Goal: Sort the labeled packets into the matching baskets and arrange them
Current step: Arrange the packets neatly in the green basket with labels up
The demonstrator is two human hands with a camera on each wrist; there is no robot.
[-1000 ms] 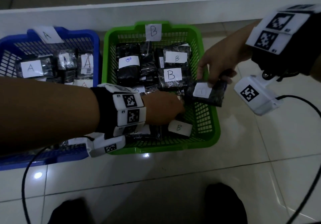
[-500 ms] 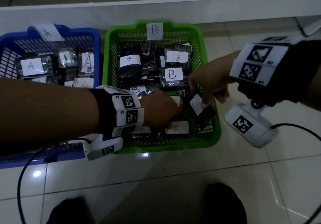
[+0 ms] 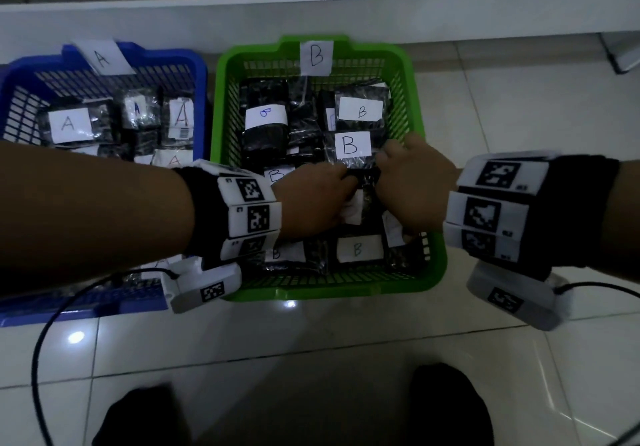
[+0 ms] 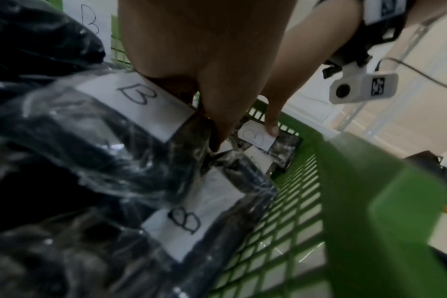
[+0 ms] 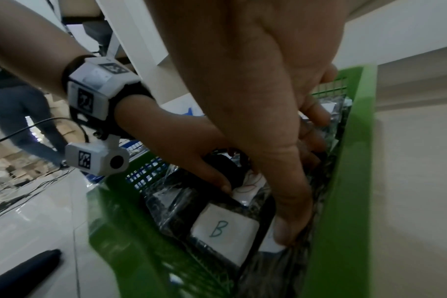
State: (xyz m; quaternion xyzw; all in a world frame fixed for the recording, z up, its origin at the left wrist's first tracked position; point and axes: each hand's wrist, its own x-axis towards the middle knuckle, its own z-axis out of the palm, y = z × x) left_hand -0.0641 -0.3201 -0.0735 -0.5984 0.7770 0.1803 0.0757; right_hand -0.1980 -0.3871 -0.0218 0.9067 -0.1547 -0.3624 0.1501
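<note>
Sorting looking nearly done: A packets (image 3: pixel 69 123) lying in blue basket (image 3: pixel 194 75), B packets (image 3: pixel 349 146) filling green basket (image 3: pixel 415 106). Left hand (image 3: pixel 311 199) and right hand (image 3: pixel 412 186) both pressing down inside green basket, tucking last packet (image 3: pixel 363 173); grip unclear.

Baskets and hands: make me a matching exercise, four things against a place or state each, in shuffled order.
Things:
1. blue basket
2. green basket
3. left hand
4. right hand

Places or states:
a. tagged B
b. reaches in from the basket's right side
c. tagged A
d. reaches in from the basket's left side

Pairs: 1-c, 2-a, 3-d, 4-b
</note>
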